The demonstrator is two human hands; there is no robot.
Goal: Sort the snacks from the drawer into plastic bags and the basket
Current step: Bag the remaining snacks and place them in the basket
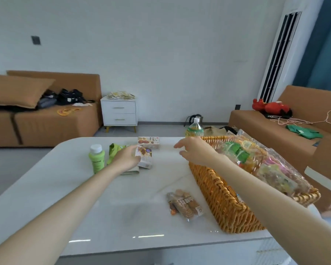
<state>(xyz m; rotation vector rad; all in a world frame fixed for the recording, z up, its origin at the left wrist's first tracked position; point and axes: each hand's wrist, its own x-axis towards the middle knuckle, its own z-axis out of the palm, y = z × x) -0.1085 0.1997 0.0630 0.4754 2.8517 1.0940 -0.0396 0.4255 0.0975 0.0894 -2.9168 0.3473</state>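
- The left forearm crosses the table's near edge. The left hand grips a small snack box towards the far edge, and the box juts past the fingers, likely picked for sorting.
- The right hand hovers with fingers spread and empty over the basket's far corner, seemingly ready to take the box.
- A biscuit packet lies just beside the basket, unsorted.

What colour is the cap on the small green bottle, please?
The cap is white; the head view shows it.
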